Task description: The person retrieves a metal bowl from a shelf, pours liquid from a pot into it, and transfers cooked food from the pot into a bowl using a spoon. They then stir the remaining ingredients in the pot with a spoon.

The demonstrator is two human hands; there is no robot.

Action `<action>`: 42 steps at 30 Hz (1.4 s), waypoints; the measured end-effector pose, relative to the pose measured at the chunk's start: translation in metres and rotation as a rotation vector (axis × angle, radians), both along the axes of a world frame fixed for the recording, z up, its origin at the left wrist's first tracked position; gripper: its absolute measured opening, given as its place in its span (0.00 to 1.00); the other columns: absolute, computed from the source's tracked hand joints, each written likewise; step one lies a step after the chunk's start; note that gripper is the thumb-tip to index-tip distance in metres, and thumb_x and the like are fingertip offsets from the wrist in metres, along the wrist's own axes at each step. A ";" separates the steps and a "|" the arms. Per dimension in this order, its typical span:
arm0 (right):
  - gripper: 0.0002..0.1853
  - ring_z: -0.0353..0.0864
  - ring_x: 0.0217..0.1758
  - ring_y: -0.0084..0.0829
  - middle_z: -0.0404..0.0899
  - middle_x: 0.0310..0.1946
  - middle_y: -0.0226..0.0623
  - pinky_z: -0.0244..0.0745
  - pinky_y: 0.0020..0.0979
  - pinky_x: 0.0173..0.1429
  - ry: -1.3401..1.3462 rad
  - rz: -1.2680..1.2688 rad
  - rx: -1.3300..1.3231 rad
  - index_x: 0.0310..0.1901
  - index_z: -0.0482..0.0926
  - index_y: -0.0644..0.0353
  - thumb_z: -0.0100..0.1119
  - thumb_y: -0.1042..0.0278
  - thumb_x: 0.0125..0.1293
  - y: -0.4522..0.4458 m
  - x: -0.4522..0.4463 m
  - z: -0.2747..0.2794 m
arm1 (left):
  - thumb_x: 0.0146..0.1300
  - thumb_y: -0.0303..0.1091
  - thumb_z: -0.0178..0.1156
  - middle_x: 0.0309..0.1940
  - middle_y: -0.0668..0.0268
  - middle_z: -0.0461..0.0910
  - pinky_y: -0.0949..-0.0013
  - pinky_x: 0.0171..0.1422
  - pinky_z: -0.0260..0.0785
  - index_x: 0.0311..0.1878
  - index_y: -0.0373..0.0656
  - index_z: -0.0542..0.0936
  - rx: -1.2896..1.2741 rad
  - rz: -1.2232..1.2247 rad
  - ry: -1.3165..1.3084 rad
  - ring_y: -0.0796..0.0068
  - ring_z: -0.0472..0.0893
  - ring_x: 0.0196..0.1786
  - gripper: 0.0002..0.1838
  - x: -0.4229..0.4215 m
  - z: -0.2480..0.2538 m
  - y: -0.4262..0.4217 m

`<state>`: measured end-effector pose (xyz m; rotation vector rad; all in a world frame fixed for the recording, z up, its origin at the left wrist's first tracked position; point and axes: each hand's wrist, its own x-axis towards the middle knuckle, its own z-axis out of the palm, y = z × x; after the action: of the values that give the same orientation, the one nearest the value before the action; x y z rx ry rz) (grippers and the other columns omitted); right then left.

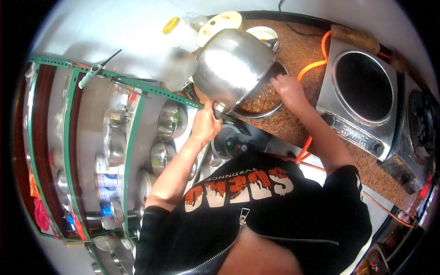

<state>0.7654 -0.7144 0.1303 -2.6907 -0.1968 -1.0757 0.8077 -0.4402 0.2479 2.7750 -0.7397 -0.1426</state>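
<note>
While the left hand [205, 124] is clamped on the handle [219, 109] of a steel pot [231, 62], that pot lies tilted well over on its side above the far end of the counter [293, 43], its mouth turned right and toward the near side. Its outer wall is plain and silvery, rounded toward the base, with bright glare along the top and a duller grey sheen lower down. Below the mouth sits one metal basin [277, 111], holding glossy brown food [259, 101] in small pieces — too blurred to tell what they are. The right hand [288, 88] is over the right side of the basin, fingers curled together; whether they grip anything cannot be told.

Counted out, there is one pot and one basin, both left of two cookers: a silver one [364, 87] with a round black plate, and a darker one [419, 110] at the far right. Two pale dishes stand beyond the pot, a stained one [220, 25] and a smaller one [263, 34] — with one yellow-lidded jar [181, 34] to their left. One green-framed shelf [68, 110] fills the left side, carrying several steel bowls [169, 120].
</note>
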 end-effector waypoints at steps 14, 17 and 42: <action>0.13 0.79 0.40 0.43 0.78 0.36 0.42 0.73 0.38 0.43 0.039 -0.206 0.395 0.46 0.76 0.56 0.52 0.74 0.59 -0.015 -0.033 -0.002 | 0.48 0.26 0.59 0.36 0.51 0.81 0.65 0.45 0.72 0.54 0.34 0.71 -0.252 0.009 -0.060 0.60 0.81 0.38 0.26 -0.013 0.000 0.020; 0.11 0.79 0.39 0.44 0.79 0.36 0.44 0.73 0.38 0.42 -0.004 -0.203 0.509 0.45 0.77 0.56 0.53 0.73 0.60 -0.012 -0.031 0.001 | 0.49 0.24 0.57 0.36 0.53 0.81 0.65 0.44 0.73 0.54 0.32 0.70 -0.359 0.081 0.115 0.61 0.81 0.36 0.25 -0.009 -0.015 0.032; 0.06 0.78 0.28 0.38 0.76 0.26 0.37 0.73 0.37 0.31 -0.159 0.085 0.251 0.37 0.77 0.58 0.58 0.72 0.57 0.074 0.066 0.057 | 0.55 0.20 0.55 0.26 0.65 0.73 0.73 0.24 0.69 0.42 0.36 0.70 -1.105 0.303 0.798 0.76 0.74 0.22 0.10 -0.047 -0.010 0.061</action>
<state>0.8312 -0.6406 0.1870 -2.3571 -0.1886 -1.2012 0.7607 -0.3794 0.2376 1.5280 -0.0857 -0.5387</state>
